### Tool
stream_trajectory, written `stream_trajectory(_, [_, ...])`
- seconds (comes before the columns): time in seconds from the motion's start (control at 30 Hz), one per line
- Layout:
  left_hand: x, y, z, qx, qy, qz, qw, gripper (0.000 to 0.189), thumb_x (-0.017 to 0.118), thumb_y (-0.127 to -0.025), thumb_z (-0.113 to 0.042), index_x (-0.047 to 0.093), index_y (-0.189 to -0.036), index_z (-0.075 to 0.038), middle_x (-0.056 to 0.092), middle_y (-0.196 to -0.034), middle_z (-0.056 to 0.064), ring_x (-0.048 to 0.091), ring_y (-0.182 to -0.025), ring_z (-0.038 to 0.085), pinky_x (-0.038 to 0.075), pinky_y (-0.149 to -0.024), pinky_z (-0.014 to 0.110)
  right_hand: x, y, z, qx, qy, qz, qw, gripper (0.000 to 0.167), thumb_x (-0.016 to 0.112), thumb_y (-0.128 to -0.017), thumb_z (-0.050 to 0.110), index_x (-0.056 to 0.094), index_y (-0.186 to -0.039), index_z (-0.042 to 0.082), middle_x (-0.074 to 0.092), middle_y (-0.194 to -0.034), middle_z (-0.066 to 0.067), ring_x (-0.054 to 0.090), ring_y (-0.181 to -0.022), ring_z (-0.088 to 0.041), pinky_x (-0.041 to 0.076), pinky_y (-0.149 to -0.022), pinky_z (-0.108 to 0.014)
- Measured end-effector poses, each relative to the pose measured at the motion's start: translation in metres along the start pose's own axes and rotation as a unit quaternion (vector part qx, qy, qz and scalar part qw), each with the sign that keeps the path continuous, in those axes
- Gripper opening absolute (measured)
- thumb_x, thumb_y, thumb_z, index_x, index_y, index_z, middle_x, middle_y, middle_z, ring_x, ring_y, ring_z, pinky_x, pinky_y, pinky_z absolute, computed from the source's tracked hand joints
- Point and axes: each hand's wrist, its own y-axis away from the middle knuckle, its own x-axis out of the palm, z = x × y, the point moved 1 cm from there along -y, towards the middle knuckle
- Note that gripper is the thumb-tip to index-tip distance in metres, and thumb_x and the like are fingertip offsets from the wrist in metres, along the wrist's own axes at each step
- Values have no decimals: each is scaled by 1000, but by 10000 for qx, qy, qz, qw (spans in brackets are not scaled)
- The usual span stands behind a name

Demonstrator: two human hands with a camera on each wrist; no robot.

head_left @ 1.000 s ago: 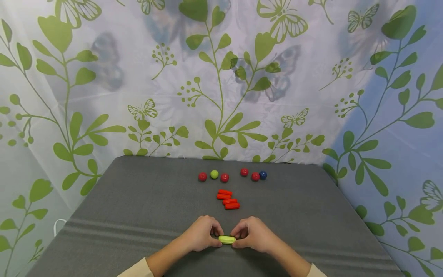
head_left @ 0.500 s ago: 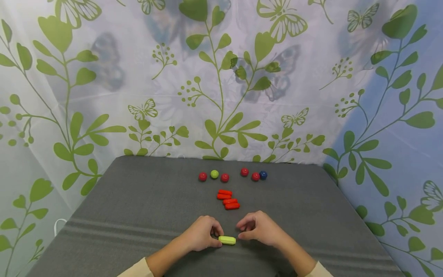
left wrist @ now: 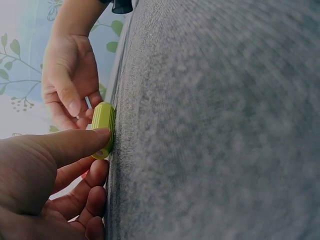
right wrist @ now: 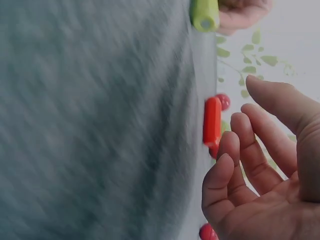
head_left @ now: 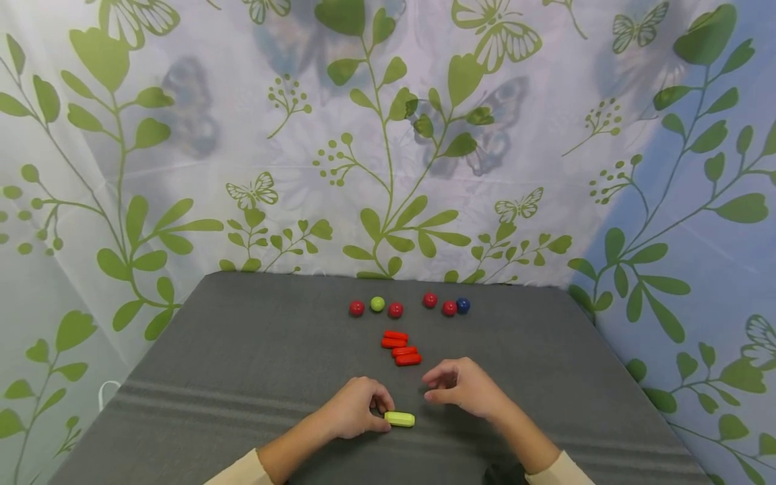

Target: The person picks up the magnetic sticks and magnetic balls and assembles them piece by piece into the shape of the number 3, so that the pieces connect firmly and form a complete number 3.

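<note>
Head view: a lime block [head_left: 400, 419] lies lengthwise, left to right, on the near part of a table [head_left: 273, 350], its left end pinched between the thumb and fingers of the left hand [head_left: 358, 408]. It is a short bar with flat facets; the left wrist view shows fine ridges along its side, the right wrist view a small round mark in its end. To the right and a little beyond, apart from the block, is the right hand [head_left: 465, 389] — fingers loosely bent, thumb away from them. Farther in, four red blocks [head_left: 408, 360] of similar shape lie in two close pairs, the nearer pair stepped to the right. Near the far edge are glossy balls in two groups: a lime ball [head_left: 377, 304] between two red balls [head_left: 356, 308], then two more red balls [head_left: 449, 308] and a blue ball [head_left: 463, 305] to the right. The table's surface is dark grey and woven-looking, with paler bands across its near part. Around it hangs a whitish curtain [head_left: 388, 162], bluer at the right, printed with green leaves and butterflies — blurred, darker butterfly shapes show among them. At the table's left edge is a white loop [head_left: 102, 397]
</note>
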Motion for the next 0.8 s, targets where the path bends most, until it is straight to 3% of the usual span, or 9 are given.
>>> stream_trajectory(0.2, [-2, -1, 1, -7, 248, -16, 9997, 17, 89, -75, -9, 77, -85, -15, 68, -77, -8, 56, -69, 1, 46, -66, 19, -20, -6, -4, 167, 125, -358, 9991, 31, 83, -86, 23, 77, -111, 5, 76, -104, -12, 67, -84, -11, 54, -66, -27])
stream_trajectory(0.43, [-3, 0, 4, -7, 365, 1, 9993, 17, 89, -75, -8, 78, -85, -15, 69, -76, -7, 55, -69, 1, 45, -66, 19, -42, -12, -17, 584, 137, -717, 9956, 36, 83, -87, 26, 76, -115, 4, 76, -104, -6, 67, -90, -15, 55, -74, -31])
stream_trajectory(0.67, [-3, 0, 4, -72, 332, 9, 9994, 17, 90, -75, -9, 77, -84, -16, 67, -75, -8, 54, -67, 2, 43, -64, 19, -59, -26, -38, 1057, 66, -1374, 9848, 40, 85, -84, 30, 76, -116, 7, 75, -106, -5, 69, -91, -15, 54, -77, -32])
stream_trajectory(0.8, [-2, 0, 3, -142, 332, 33, 9993, 17, 90, -75, -9, 77, -84, -16, 67, -76, -7, 53, -67, 2, 43, -64, 20, -69, -32, -46, 1050, 45, -1689, 9800, 44, 84, -85, 32, 75, -120, 6, 75, -111, -7, 68, -93, -16, 55, -77, -32])
